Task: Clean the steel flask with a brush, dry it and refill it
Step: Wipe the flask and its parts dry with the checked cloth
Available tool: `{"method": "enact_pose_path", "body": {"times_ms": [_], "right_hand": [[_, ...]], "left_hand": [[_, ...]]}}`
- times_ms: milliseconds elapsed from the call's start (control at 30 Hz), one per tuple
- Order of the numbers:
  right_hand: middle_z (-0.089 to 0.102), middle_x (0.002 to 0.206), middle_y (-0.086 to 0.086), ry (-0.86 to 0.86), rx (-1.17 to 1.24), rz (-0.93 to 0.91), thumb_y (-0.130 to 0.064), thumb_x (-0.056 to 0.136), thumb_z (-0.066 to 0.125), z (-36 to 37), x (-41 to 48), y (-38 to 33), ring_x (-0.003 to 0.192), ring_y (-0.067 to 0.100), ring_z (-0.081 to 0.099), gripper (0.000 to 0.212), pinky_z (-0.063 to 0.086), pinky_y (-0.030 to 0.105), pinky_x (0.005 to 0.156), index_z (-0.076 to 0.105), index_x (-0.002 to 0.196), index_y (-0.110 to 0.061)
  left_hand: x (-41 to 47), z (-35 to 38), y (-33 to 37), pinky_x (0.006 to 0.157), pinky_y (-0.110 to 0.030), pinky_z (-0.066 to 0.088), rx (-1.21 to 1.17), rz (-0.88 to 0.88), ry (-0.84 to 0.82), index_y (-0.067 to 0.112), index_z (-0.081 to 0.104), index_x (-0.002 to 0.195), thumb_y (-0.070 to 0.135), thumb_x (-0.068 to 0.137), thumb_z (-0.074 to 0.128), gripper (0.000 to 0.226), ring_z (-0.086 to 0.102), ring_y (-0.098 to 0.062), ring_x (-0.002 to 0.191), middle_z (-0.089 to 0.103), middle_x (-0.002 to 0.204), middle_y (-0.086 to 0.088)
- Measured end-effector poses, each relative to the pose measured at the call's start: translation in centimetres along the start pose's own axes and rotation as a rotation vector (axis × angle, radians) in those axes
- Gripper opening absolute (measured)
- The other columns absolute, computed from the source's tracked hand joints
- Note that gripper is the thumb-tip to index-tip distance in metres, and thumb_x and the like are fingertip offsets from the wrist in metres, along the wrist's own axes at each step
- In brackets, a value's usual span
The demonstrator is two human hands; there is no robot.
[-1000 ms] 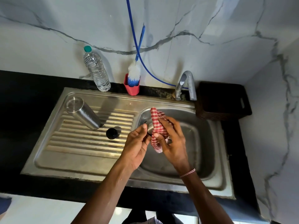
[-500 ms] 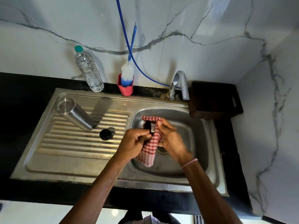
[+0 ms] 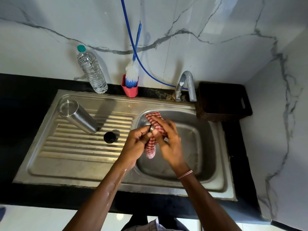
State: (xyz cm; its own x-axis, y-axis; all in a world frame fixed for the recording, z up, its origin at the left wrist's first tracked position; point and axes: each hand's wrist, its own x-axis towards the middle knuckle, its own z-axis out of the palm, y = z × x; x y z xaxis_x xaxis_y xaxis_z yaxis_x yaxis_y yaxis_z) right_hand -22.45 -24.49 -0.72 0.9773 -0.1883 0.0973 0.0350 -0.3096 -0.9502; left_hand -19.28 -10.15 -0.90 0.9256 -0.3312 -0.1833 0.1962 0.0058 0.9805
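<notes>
The steel flask (image 3: pixel 78 116) stands upside down on the ribbed drainboard (image 3: pixel 80 147) at the left. A small black cap piece (image 3: pixel 109 137) sits just right of its mouth. Over the sink basin (image 3: pixel 196 147), my left hand (image 3: pixel 137 142) pinches a small steel-and-black lid (image 3: pixel 150 127). My right hand (image 3: pixel 168 140) presses a red-and-white checked cloth (image 3: pixel 152 144) against that lid. The white-and-blue bottle brush (image 3: pixel 132 75) stands in a red holder (image 3: pixel 130 90) at the wall.
A clear plastic water bottle (image 3: pixel 91 72) with a green cap stands behind the drainboard. The tap (image 3: pixel 187 85) with a blue hose (image 3: pixel 138 55) is behind the basin. A dark woven basket (image 3: pixel 223 102) sits on the black counter at the right.
Both hands stay over the basin; the cloth has been turned and rubbed around the lid, and my right hand now lies over the cloth. Flask and cap piece have not moved.
</notes>
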Motion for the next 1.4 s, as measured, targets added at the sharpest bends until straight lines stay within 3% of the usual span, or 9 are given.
{"method": "enact_pose_path", "body": {"times_ms": [100,200,267,400,533,833,1033,1133,1400], "right_hand": [[0.07,0.117,0.014,-0.072,0.583,0.481,-0.016,0.099,0.061,-1.1,1.5,-2.2,0.102,0.022,0.069,0.026,0.06,0.043,0.087,0.069,0.123,-0.02],[0.073,0.112,0.013,-0.159,0.679,0.645,-0.017,0.099,0.061,-2.2,1.8,-2.3,0.102,0.028,0.068,0.022,0.06,0.041,0.084,0.073,0.117,-0.018],[0.072,0.117,0.011,-0.118,0.571,0.507,-0.022,0.099,0.063,-1.7,1.3,-2.0,0.107,0.025,0.069,0.023,0.06,0.043,0.088,0.071,0.12,-0.022],[0.052,0.141,-0.001,-0.055,-0.23,-0.162,-0.025,0.097,0.066,-0.8,-0.2,0.9,0.124,0.012,0.056,0.039,0.052,0.03,0.102,0.062,0.134,-0.033],[0.045,0.146,-0.002,-0.071,-0.31,-0.214,-0.039,0.101,0.055,-0.6,-0.6,1.0,0.122,0.012,0.056,0.042,0.052,0.025,0.097,0.054,0.142,-0.035],[0.068,0.117,0.016,-0.255,0.692,0.591,-0.025,0.102,0.056,-2.3,1.7,-0.8,0.104,0.029,0.062,0.027,0.054,0.049,0.093,0.068,0.125,-0.018],[0.049,0.145,-0.004,-0.106,-0.397,-0.208,-0.038,0.099,0.057,-0.8,-0.2,1.3,0.125,0.015,0.056,0.042,0.052,0.034,0.099,0.054,0.141,-0.037],[0.041,0.149,-0.001,-0.081,-0.508,-0.239,-0.04,0.101,0.053,-0.5,-0.5,1.5,0.122,0.019,0.055,0.046,0.052,0.033,0.092,0.048,0.146,-0.036],[0.072,0.108,0.008,-0.189,0.694,0.613,-0.03,0.104,0.051,-2.0,1.3,-0.1,0.096,0.022,0.066,0.027,0.06,0.043,0.082,0.068,0.123,-0.021]], "left_hand": [[-0.2,-0.8,-0.5,0.105,-0.047,0.054,0.204,0.168,-0.041,0.004,0.071,0.125,-0.013,0.096,0.053,0.038,0.068,-0.026,0.119,0.074,0.124,-0.009],[-0.3,-1.8,-0.6,0.107,-0.039,0.053,0.268,0.171,-0.135,0.024,0.071,0.127,0.0,0.1,0.056,0.04,0.065,-0.016,0.125,0.072,0.13,0.01],[-0.6,-1.5,0.5,0.102,-0.029,0.054,0.064,-0.012,-0.176,0.028,0.068,0.126,0.012,0.104,0.053,0.032,0.067,-0.011,0.121,0.074,0.124,0.012],[0.1,-0.6,0.9,0.103,-0.038,0.053,-0.178,-0.138,-0.029,0.004,0.07,0.116,0.009,0.108,0.044,0.028,0.071,-0.019,0.11,0.077,0.111,-0.011],[-0.4,0.0,0.7,0.096,-0.028,0.054,-0.159,-0.144,0.007,0.007,0.069,0.12,0.006,0.109,0.043,0.029,0.07,-0.013,0.109,0.077,0.112,-0.007],[-1.1,-0.9,-0.7,0.103,-0.034,0.053,0.284,0.089,-0.08,0.012,0.069,0.131,-0.004,0.104,0.048,0.038,0.069,-0.016,0.117,0.075,0.123,-0.001],[0.8,0.5,0.7,0.088,-0.023,0.057,-0.401,-0.274,0.051,0.003,0.07,0.106,-0.002,0.107,0.039,0.031,0.068,-0.02,0.099,0.077,0.095,-0.006],[0.5,1.1,1.0,0.088,-0.021,0.056,-0.357,-0.238,0.041,0.007,0.071,0.106,-0.006,0.106,0.038,0.035,0.07,-0.014,0.097,0.078,0.095,-0.003],[-1.0,0.1,0.0,0.089,-0.026,0.055,0.146,-0.046,-0.088,0.013,0.07,0.125,0.007,0.108,0.047,0.029,0.071,-0.015,0.102,0.077,0.11,-0.001]]}}
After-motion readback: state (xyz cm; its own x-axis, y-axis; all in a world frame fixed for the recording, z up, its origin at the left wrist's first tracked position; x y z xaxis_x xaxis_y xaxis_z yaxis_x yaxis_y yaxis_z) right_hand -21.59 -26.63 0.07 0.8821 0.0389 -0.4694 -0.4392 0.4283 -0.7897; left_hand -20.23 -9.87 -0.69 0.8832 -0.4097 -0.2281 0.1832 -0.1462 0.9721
